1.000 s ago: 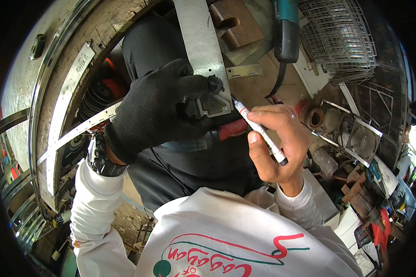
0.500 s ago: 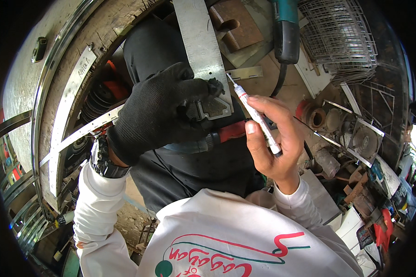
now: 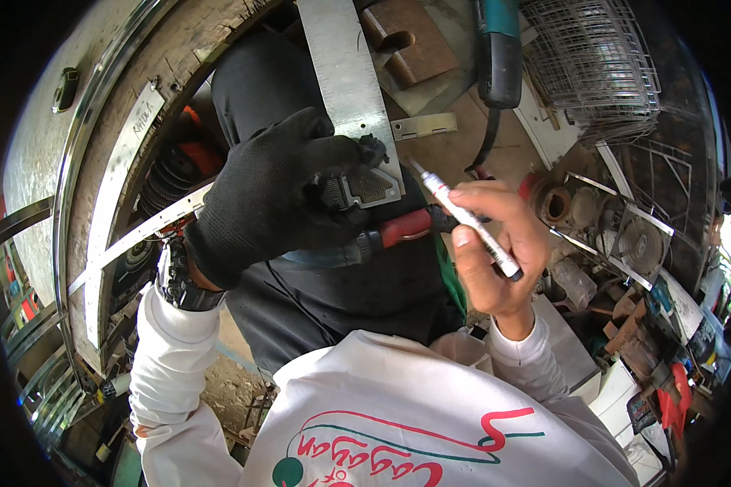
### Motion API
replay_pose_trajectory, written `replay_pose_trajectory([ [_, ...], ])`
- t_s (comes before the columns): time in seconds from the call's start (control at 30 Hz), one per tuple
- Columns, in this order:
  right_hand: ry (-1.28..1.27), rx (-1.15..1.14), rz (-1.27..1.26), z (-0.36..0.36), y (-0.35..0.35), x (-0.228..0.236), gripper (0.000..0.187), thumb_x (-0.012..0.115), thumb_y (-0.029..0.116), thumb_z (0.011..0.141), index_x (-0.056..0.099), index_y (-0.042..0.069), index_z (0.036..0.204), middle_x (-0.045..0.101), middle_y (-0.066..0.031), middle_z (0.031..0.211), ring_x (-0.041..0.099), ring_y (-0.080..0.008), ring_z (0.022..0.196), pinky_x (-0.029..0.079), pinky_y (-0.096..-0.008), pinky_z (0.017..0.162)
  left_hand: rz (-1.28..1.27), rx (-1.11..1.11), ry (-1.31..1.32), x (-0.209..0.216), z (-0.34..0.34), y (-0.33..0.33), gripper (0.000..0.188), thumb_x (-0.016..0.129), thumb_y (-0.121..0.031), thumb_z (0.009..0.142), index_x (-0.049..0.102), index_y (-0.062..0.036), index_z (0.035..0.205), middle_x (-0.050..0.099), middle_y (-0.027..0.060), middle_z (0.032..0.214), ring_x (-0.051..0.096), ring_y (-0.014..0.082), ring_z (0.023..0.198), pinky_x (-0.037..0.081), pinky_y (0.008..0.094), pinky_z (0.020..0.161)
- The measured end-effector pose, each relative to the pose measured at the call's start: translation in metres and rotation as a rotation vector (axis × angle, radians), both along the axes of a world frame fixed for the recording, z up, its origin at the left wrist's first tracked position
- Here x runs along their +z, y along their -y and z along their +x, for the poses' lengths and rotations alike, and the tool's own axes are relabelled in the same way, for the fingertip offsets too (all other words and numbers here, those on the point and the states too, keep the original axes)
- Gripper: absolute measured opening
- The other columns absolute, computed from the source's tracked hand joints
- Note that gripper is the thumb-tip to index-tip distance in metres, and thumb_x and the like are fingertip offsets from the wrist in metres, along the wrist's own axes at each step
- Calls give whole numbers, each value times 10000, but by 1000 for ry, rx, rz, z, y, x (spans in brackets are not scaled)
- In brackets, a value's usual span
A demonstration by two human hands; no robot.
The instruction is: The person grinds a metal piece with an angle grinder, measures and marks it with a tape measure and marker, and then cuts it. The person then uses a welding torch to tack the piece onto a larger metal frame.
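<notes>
The metal strip (image 3: 345, 73) is long, flat and pale grey, with a dull, lightly scratched face, straight sides and a small dark hole near its lower end. It lies over the far edge of the dark-trousered lap (image 3: 349, 296), its lower end under the left hand (image 3: 276, 187). That hand, in a ribbed black knit glove, has its grip curled closed on this end. There sits a small metal plate (image 3: 372, 191) with a slanted corner, a bright rim and a dark, rough-textured panel; the glove covers much of it, so I cannot say if it is a separate piece.

The bare right hand (image 3: 499, 243) has a narrow grip, thumb and fingers pinching a slim white marker (image 3: 473, 221) with a dark rear end. Its slightly blurred tip points at the strip's right edge, near but apart.
</notes>
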State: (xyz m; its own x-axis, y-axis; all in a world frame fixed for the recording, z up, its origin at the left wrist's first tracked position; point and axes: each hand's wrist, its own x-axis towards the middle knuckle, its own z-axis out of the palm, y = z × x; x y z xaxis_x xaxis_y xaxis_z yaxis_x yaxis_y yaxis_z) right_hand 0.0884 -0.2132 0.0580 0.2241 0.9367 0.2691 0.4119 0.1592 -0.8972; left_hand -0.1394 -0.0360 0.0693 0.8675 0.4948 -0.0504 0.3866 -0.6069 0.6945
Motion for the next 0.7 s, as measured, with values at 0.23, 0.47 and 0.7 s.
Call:
replay_pose_trajectory([
  [0.23, -813, -359, -225, -14, -8, -9, 238, 630, 155, 1085, 632, 23, 1283, 753, -169, 1109, 755, -205, 927, 592, -321, 835, 24, -1, 49, 1, -2, 2, 720, 1030, -341, 581, 762, -123, 1212, 683, 153, 1084, 759, 376, 935, 641, 437, 792],
  [0.47, -999, -422, -212, -23, -46, -7, 323, 785, 21, 958, 624, 50, 1237, 734, -95, 1112, 762, -195, 941, 635, -347, 906, 27, -32, 61, 8, -3, 1, 761, 1007, -318, 615, 725, -134, 1297, 657, 137, 1084, 719, 335, 905, 600, 415, 759],
  [0.7, -1139, -400, -128, -25, -58, -2, 305, 755, -39, 952, 607, 65, 1198, 734, -97, 1033, 770, -221, 919, 674, -411, 884, 501, -12, 110, 25, -12, 11, 730, 915, -180, 645, 696, -81, 1334, 707, 179, 1248, 712, 382, 1079, 592, 442, 850],
])
